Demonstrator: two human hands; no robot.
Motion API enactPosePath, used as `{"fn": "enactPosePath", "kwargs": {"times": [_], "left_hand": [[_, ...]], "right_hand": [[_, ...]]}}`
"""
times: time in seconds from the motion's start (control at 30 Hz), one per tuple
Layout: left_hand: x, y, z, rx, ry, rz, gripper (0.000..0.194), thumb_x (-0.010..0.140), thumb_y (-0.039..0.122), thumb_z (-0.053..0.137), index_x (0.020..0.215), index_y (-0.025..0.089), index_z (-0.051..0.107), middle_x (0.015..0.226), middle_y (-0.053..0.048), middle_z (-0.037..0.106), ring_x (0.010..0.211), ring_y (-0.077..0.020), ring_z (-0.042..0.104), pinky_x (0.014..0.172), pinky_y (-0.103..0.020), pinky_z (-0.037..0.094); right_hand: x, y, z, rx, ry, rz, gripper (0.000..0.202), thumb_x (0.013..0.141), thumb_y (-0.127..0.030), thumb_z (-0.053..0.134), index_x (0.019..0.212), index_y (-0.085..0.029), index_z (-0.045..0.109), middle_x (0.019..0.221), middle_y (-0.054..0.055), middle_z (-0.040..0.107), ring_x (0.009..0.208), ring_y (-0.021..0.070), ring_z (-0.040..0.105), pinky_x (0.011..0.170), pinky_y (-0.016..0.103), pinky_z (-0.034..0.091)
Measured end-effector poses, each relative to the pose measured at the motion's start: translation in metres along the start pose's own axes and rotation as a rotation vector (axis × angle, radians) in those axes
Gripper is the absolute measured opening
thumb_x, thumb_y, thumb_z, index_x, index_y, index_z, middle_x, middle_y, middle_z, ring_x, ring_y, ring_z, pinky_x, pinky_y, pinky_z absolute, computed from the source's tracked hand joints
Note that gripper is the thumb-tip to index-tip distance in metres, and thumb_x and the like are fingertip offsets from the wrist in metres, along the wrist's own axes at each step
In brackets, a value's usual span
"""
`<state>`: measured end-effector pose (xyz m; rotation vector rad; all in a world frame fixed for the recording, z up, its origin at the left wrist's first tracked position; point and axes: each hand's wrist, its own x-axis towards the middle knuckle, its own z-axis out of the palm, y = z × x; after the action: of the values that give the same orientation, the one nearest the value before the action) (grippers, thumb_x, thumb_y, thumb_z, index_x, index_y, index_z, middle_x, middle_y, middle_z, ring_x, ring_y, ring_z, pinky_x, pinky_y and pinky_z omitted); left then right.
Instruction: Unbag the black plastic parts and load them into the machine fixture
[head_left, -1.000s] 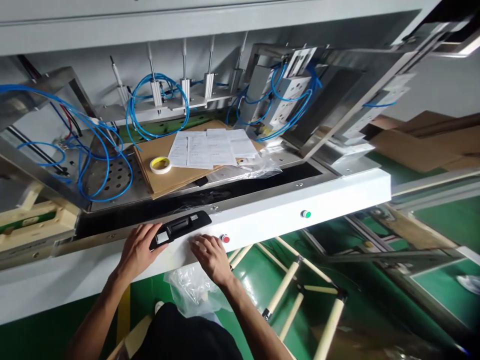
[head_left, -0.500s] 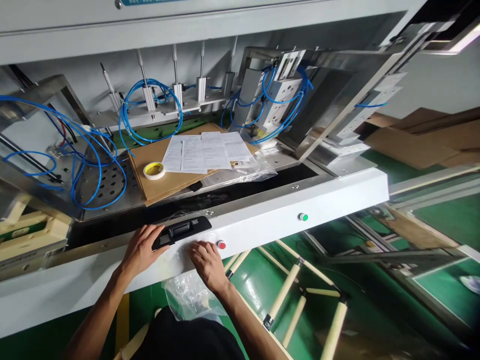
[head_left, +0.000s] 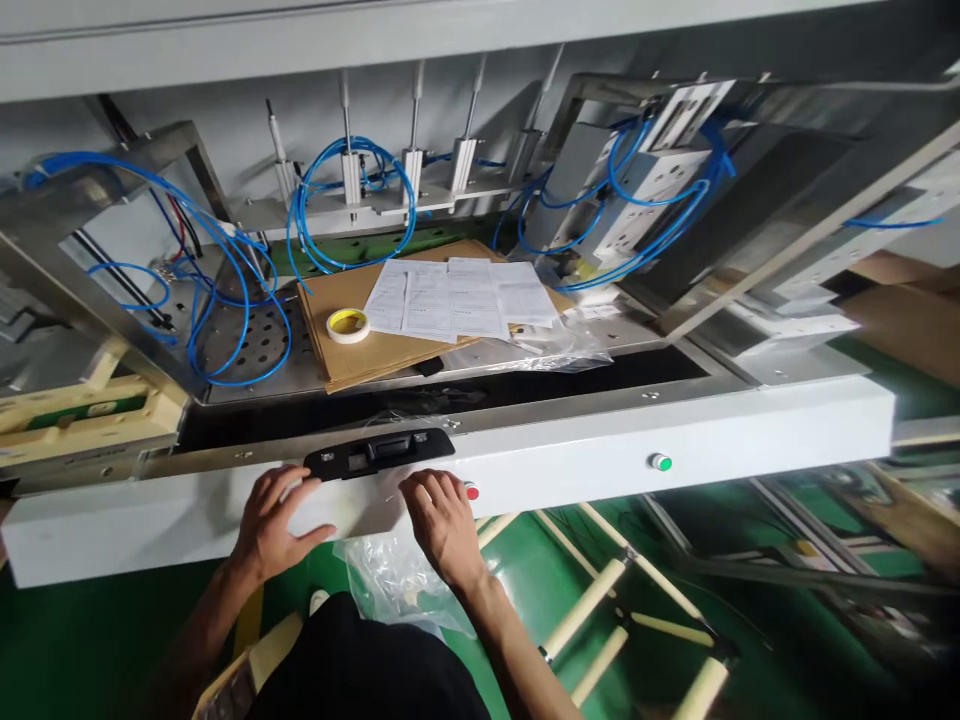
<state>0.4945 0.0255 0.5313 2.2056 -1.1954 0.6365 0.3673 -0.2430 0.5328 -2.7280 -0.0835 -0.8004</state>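
A long black plastic panel (head_left: 381, 451) with a recessed grip and small switches lies along the white front ledge of the machine. My left hand (head_left: 277, 520) is open at the panel's left end, fingers by its lower edge and thumb apart. At its lower right, my right hand (head_left: 442, 515) has its fingers curled together beside the red button (head_left: 471, 491). Whatever those fingers hold is hidden. Between the hands, shiny clear film shows on the ledge, and a clear plastic bag (head_left: 401, 580) hangs below it.
Behind the ledge, cardboard (head_left: 337, 365) carries white paper sheets (head_left: 457, 305) and a tape roll (head_left: 347, 325). Blue air hoses (head_left: 300, 215) loop around metal cylinders. A green button (head_left: 661, 463) sits further right. A frame of cream tubes (head_left: 585, 610) stands below right.
My left hand has drawn down off the panel's left end, uncovering it. My right hand stays curled near the red button. The camera view has turned, shifting most of the scene right.
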Motion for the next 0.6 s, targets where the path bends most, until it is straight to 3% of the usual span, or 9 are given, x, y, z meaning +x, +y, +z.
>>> {"fn": "enactPosePath", "kwargs": {"times": [0.07,0.2,0.3,0.47,0.6], "left_hand": [[-0.008,0.005,-0.001,0.007,-0.055,0.041,0.030,0.093,0.035,0.077,0.120,0.024,0.069,0.125,-0.012,0.072,0.117,-0.0312,0.066,0.100,-0.046,0.053],[-0.004,0.007,0.003,-0.079,0.026,-0.010,0.007,0.099,0.021,0.066,0.104,0.024,0.070,0.107,-0.006,0.075,0.103,-0.0246,0.069,0.094,-0.043,0.054],[0.004,0.003,0.006,-0.111,0.053,-0.087,0.011,0.102,0.022,0.060,0.099,0.023,0.070,0.103,-0.006,0.074,0.099,-0.0235,0.069,0.091,-0.042,0.054],[0.013,0.002,0.012,-0.162,0.067,-0.190,0.018,0.104,0.028,0.056,0.093,0.023,0.069,0.106,-0.007,0.074,0.100,-0.0235,0.070,0.091,-0.042,0.054],[0.020,0.002,0.019,-0.185,0.081,-0.314,0.020,0.103,0.032,0.057,0.090,0.023,0.069,0.103,-0.007,0.073,0.099,-0.0239,0.069,0.089,-0.041,0.055]], "right_hand": [[0.007,-0.001,-0.002,-0.003,-0.010,-0.002,0.025,0.109,-0.016,0.043,0.112,-0.020,0.068,0.101,0.007,0.074,0.090,0.0217,0.060,0.093,0.038,0.044],[0.015,0.003,-0.004,-0.009,-0.011,-0.006,0.021,0.109,-0.025,0.050,0.119,-0.021,0.067,0.103,0.007,0.074,0.092,0.0232,0.061,0.092,0.039,0.044],[0.013,0.013,-0.009,-0.056,0.020,-0.051,0.028,0.107,-0.035,0.058,0.129,-0.019,0.065,0.112,0.010,0.075,0.102,0.0260,0.063,0.095,0.042,0.044],[0.012,0.038,-0.020,-0.136,0.075,0.014,0.027,0.107,-0.018,0.051,0.126,-0.024,0.069,0.103,0.007,0.075,0.098,0.0245,0.062,0.092,0.040,0.044],[0.027,0.048,-0.021,-0.146,0.032,0.050,0.029,0.105,-0.015,0.050,0.121,-0.024,0.073,0.098,0.007,0.074,0.094,0.0245,0.059,0.090,0.039,0.042]]}}
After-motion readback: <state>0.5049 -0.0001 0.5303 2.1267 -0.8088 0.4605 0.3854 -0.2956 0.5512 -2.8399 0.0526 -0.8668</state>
